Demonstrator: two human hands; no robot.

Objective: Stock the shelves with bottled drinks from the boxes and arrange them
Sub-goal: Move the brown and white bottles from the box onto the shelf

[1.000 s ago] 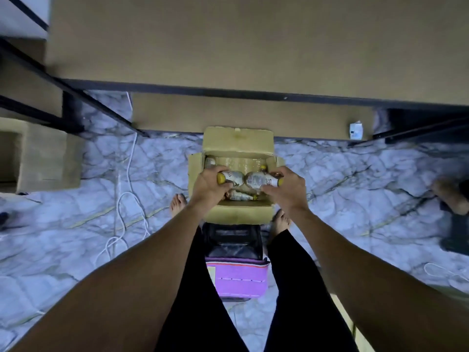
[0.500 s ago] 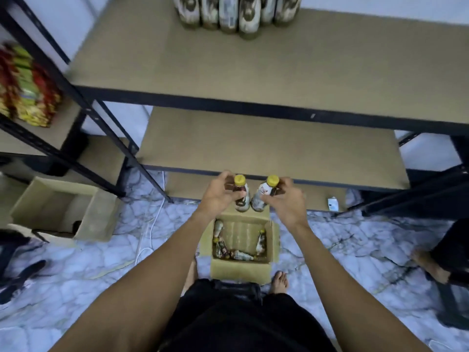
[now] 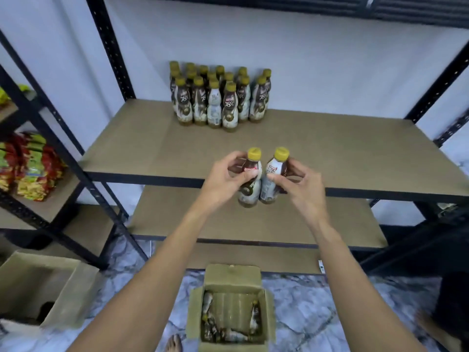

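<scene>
My left hand (image 3: 225, 180) grips a yellow-capped brown drink bottle (image 3: 251, 179) upright. Beside it, my right hand (image 3: 297, 184) grips a second such bottle (image 3: 274, 174), tilted slightly. Both bottles hang in the air at the front edge of the upper shelf board (image 3: 330, 153). Several matching bottles (image 3: 218, 97) stand grouped at the back of that shelf against the wall. On the floor below, an open cardboard box (image 3: 231, 278) holds several more bottles lying on their sides.
A lower shelf board (image 3: 253, 222) sits under the upper one. Black uprights (image 3: 111, 54) frame the rack. Snack packets (image 3: 33, 166) fill a rack at left. An empty cardboard box (image 3: 43, 288) lies on the marble floor at lower left. My foot (image 3: 174, 344) stands by the box.
Both hands lifted the two bottles out of the box and raised them from floor level up to the front edge of the upper shelf. My view tilted up with them.
</scene>
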